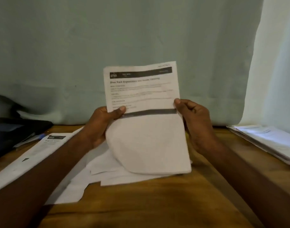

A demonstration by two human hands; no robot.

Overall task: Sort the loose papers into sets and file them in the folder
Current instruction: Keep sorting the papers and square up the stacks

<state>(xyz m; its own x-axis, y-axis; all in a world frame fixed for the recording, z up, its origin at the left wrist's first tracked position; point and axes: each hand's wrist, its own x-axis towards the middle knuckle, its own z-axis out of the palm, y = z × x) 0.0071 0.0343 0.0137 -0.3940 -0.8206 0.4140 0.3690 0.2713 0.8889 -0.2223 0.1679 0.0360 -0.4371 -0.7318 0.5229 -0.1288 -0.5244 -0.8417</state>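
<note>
Left hand (pixel 103 122) and right hand (pixel 192 118) pinching paper stack (pixel 147 137) side edges, above loose papers (pixel 98 171)

Left hand (pixel 102 124) and right hand (pixel 196 122): bare, no gloves, rings or watch. Both forearms behind the hands are bare; no sleeve is visible. Thumbnails are short.

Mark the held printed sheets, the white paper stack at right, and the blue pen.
held printed sheets (pixel 141 89): head view, upper printed page.
white paper stack at right (pixel 269 140): head view, top sheet.
blue pen (pixel 40 136): head view, blue end.
</note>
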